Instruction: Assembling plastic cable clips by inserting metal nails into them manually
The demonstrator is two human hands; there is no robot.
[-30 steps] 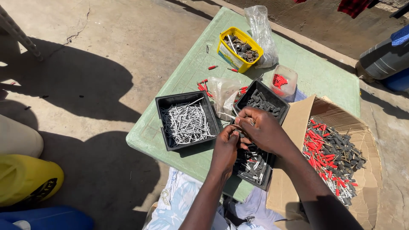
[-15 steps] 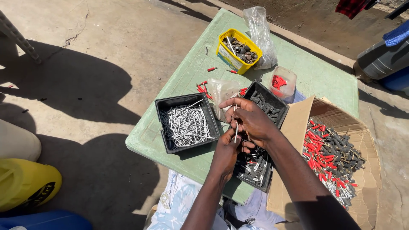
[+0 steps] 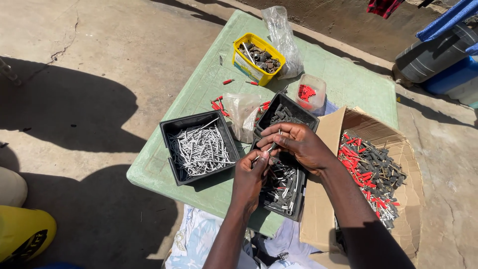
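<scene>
Two hands meet mid-frame: our left hand [image 3: 250,174] has slid lower, our right hand [image 3: 298,143] stays above, both pinching one silver nail [image 3: 270,147] over the black tray [image 3: 284,187], fingers clamped.

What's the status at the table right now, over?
Both hands, left hand and right hand, pinch one nail above black tray of grey parts. Nail tray alongside. Nothing obstructing.
</scene>
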